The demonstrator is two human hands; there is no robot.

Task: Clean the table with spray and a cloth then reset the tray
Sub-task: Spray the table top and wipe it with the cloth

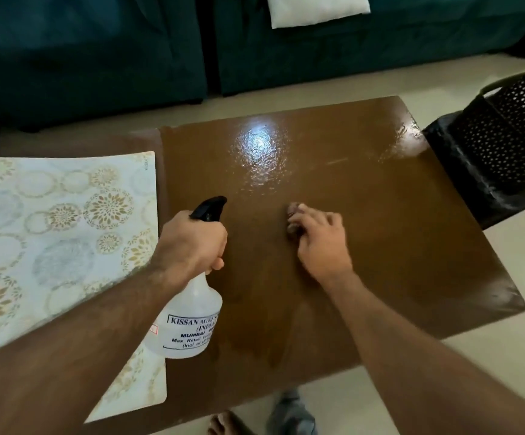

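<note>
My left hand (192, 243) grips the neck of a white spray bottle (189, 321) with a black trigger head (208, 208), held upright over the left part of the brown table (411, 246). My right hand (320, 243) rests palm down on the table's middle, fingers curled over a small brownish cloth (293, 211) that shows only at the fingertips. The far part of the table shines wet. A patterned white tray (60, 233) with gold and grey circles lies flat at the table's left end, partly under my left forearm.
A black perforated plastic chair (503, 152) stands against the table's right far corner. A dark green sofa (97, 51) with a white cushion (317, 9) runs behind the table. My bare foot (226, 423) shows on the pale floor below the near edge.
</note>
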